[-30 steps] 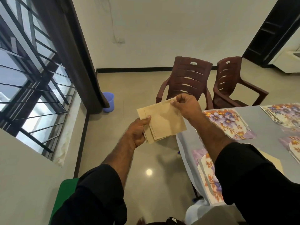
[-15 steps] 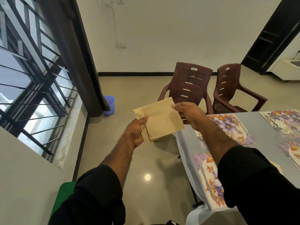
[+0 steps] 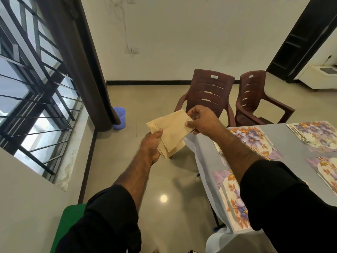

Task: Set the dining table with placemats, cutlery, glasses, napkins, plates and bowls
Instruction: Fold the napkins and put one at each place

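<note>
A small stack of folded beige napkins (image 3: 172,131) is held in the air just left of the table's corner. My left hand (image 3: 150,146) grips the stack's lower left side, thumb on top. My right hand (image 3: 201,120) pinches the right edge of the top napkin. On the grey table (image 3: 291,139) lie several floral placemats: one past my right wrist (image 3: 255,141), one at the near edge (image 3: 233,199), two more at the right (image 3: 313,133). My right arm hides part of the table.
Two maroon plastic chairs (image 3: 209,94) stand at the table's far end. A blue bucket (image 3: 119,120) sits on the floor by a dark curtain. A barred window fills the left wall. A green object (image 3: 67,227) is at the bottom left.
The view has tilted up a little and both hands sit lower in the frame. My right hand's pinch has moved along the top napkin's right edge; the stack stays in my left hand.
</note>
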